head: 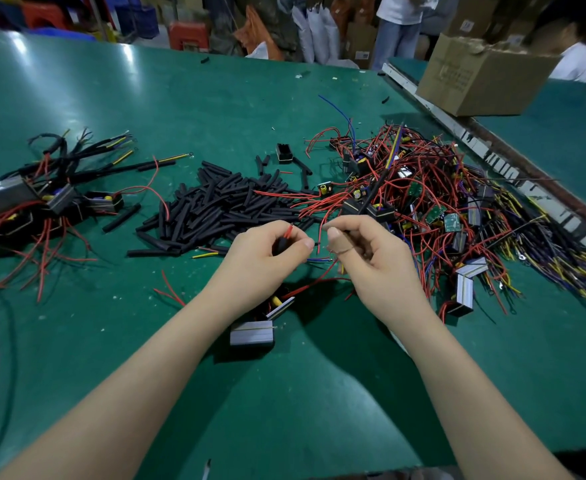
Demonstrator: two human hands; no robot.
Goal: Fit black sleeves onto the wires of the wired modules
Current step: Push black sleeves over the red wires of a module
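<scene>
At frame centre, the left hand [267,251] pinches a black sleeve [279,244] with a red wire [288,233] poking out; the right hand [367,252], fingers curled, grips thin wires; the module [251,332] lies on the green bench [319,393] just below both hands; loose sleeves [222,202] heap above.

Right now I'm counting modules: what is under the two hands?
A module lies on the green table below the left hand. A second one's edge and red wires show beneath the right hand; the wrists cover the rest.
</scene>
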